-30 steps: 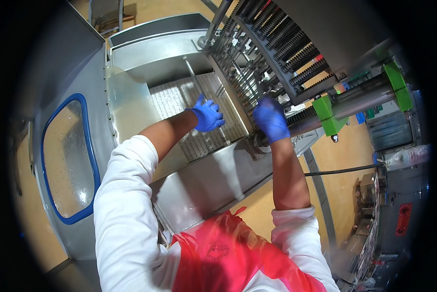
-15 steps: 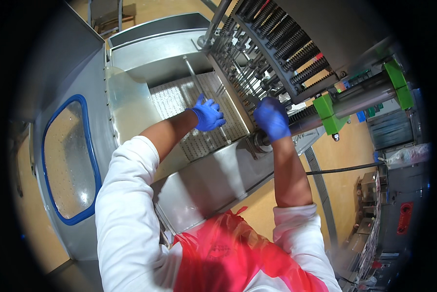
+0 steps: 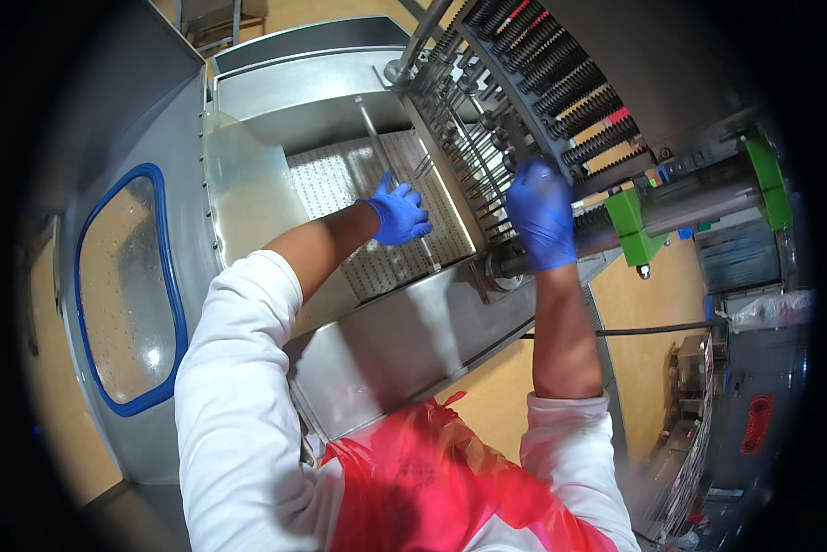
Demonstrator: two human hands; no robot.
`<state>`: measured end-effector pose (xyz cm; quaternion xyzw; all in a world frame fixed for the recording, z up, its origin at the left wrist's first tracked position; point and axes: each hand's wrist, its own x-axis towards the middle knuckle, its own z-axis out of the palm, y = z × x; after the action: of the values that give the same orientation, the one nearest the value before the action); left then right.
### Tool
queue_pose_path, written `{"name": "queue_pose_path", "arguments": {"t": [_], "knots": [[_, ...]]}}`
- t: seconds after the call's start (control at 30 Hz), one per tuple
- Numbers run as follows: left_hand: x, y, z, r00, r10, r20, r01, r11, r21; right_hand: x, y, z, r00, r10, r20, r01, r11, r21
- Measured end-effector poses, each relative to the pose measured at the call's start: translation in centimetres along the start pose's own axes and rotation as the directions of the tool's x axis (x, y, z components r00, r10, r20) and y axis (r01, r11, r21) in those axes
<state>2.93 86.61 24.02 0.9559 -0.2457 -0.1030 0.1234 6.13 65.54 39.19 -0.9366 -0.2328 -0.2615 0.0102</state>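
Observation:
Both of my hands wear blue gloves. My left hand (image 3: 398, 213) reaches into a stainless steel machine trough (image 3: 404, 331), fingers wrapped on a thin metal rod (image 3: 376, 138) that slants over the perforated belt (image 3: 340, 184). My right hand (image 3: 540, 216) presses against the raised rack of metal pins and black springs (image 3: 514, 83), near its lower edge beside a round shaft end (image 3: 505, 267). Whether it grips a part there is hidden by the glove. A red plastic apron (image 3: 413, 488) covers my front.
An open machine door with a blue-rimmed window (image 3: 123, 285) stands to the left. Green brackets (image 3: 627, 221) clamp a grey roller to the right. A black hose (image 3: 653, 328) runs across the tan floor. Grey equipment stands at the far right.
Nothing has visibly moved apart from a slight shift of the view; both hands stay where they were.

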Motion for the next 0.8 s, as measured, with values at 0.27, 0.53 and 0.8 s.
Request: {"name": "queue_pose_path", "arguments": {"t": [0.27, 0.53, 0.8], "knots": [[-0.5, -0.2, 0.1, 1.000, -0.006, -0.018, 0.006, 1.000, -0.007, -0.9, -0.4, 1.2, 0.985, -0.078, -0.151, 0.091, 0.992, 0.082], [-0.9, -0.9, 0.6, 0.999, -0.028, -0.033, 0.028, 1.000, -0.001, 0.9, -4.5, -4.4, 0.999, 0.043, -0.027, -0.040, 0.995, 0.097], [-0.9, -0.5, 0.1, 0.999, -0.040, 0.009, 0.040, 0.999, -0.005, 0.9, -4.1, -2.8, 0.978, 0.070, -0.196, -0.022, 0.971, 0.236]]}}
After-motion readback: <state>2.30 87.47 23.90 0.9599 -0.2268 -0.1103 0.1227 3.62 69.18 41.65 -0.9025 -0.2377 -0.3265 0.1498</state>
